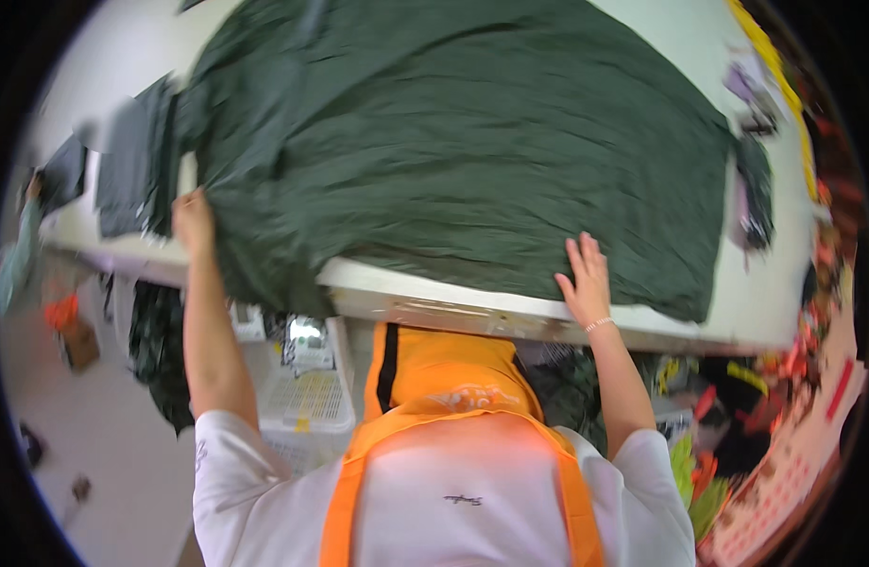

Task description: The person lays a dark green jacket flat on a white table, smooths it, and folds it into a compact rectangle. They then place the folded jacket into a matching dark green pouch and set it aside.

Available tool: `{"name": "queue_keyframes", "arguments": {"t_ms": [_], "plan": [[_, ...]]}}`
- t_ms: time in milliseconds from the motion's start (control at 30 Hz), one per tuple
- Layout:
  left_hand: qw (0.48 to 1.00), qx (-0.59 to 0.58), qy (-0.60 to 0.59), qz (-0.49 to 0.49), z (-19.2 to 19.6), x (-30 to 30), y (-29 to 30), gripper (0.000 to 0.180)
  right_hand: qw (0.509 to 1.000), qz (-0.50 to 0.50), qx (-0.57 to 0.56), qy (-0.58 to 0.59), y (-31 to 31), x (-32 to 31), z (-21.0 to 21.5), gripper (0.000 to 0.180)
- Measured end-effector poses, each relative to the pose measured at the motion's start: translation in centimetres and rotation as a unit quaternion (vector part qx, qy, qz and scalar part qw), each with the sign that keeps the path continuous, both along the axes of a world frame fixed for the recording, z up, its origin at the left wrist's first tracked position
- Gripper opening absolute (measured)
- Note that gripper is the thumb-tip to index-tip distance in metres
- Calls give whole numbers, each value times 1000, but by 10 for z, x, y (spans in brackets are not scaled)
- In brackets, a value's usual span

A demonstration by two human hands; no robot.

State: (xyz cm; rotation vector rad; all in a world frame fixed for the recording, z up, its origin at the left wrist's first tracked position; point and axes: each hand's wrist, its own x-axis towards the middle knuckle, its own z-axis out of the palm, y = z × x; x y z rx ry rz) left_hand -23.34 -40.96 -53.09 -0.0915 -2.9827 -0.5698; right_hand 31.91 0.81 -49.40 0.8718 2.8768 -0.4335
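A large dark green garment (pixel 491 142) of thin, wrinkled cloth lies spread over the white table (pixel 775 293). Part of it hangs over the front edge on the left. At its left side, my left hand (pixel 194 222) is closed on the cloth, fingers pinched on the edge. My right hand (pixel 586 279) rests flat near the front edge, fingers stretched out and a thin bracelet at the wrist. The garment's far end runs out of the top of the view.
Folded dark green pieces (pixel 132 170) are stacked on the left. A small dark packet (pixel 756 194) lies on the right. Beneath the table stand a white plastic basket (pixel 307 402) and heaped colourful cloth (pixel 727 416). Another person's sleeve (pixel 21 250) shows at far left.
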Motion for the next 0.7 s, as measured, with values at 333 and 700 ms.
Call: {"name": "queue_keyframes", "arguments": {"t_ms": [333,700], "plan": [[907,-57,39,-415,50,227,87,73,854,-468,194,123,119,255,10,46],[914,-115,-67,-383,11,226,69,61,629,-409,-354,559,301,304,74,21]]}}
